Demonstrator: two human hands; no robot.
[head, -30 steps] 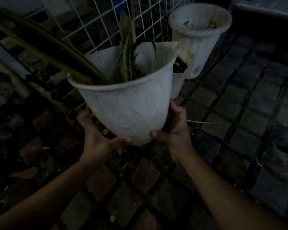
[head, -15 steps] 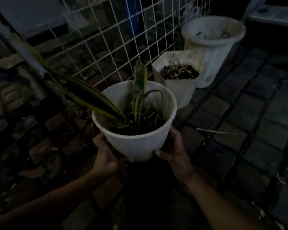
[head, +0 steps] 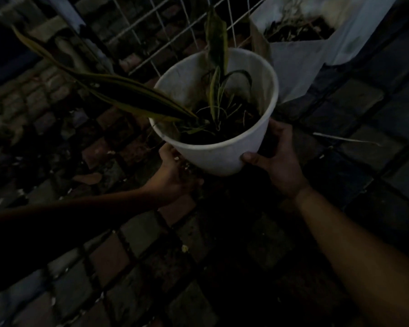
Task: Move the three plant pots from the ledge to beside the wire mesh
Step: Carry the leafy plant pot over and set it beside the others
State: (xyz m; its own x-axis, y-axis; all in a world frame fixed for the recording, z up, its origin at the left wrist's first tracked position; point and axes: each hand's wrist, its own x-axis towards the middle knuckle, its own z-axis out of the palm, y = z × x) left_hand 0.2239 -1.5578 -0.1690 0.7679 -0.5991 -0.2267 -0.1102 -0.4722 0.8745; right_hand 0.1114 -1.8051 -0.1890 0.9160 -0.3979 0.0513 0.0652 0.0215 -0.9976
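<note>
- The long striped leaf (head: 118, 90) now trails out low to the left, as the pot has come down from chest height over the last second.
- The left hand (head: 175, 175) cups under the white pot (head: 222, 154), fingers clamped on its base.
- The right hand (head: 279, 159) clamps its side, thumb on the wall.
- The pot hangs just above the paving (head: 137, 232), near the wire mesh (head: 175, 24) and the square pot (head: 293, 64); setting down looks close.

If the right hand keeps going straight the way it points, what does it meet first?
Probably the square pot standing by the wire mesh; the right hand points up toward it while gripping the round pot. Depth is unclear.
</note>
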